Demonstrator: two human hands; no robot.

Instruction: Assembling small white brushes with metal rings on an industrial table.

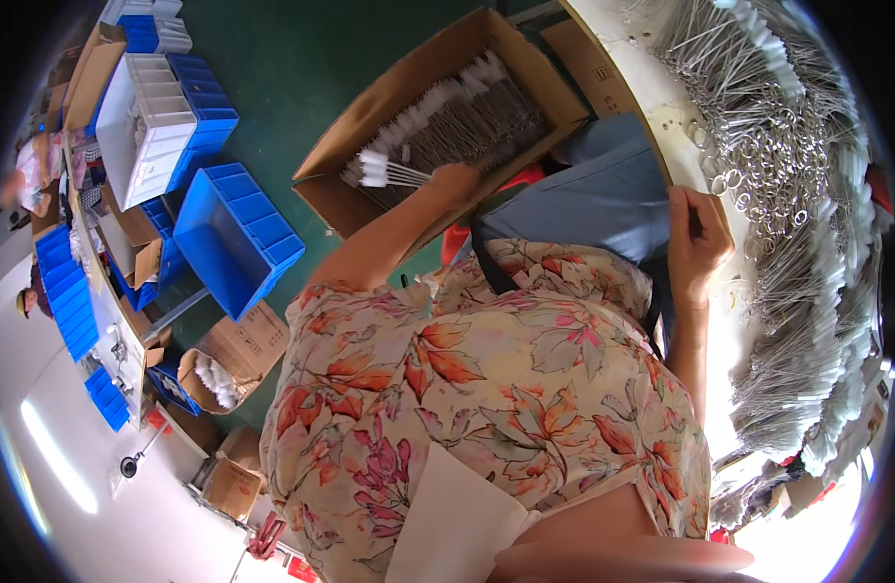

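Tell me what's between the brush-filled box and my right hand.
In the head view, your blue-grey trouser leg lies between the box and your right hand.

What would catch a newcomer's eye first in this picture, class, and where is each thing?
First, probably, the flowered shirt filling the lower middle. Next, the great heap of white-tipped wire brushes with shiny rings, along the table at the right. Then, at upper centre, the left hand holding a small bunch of such brushes over a cardboard box with more inside.
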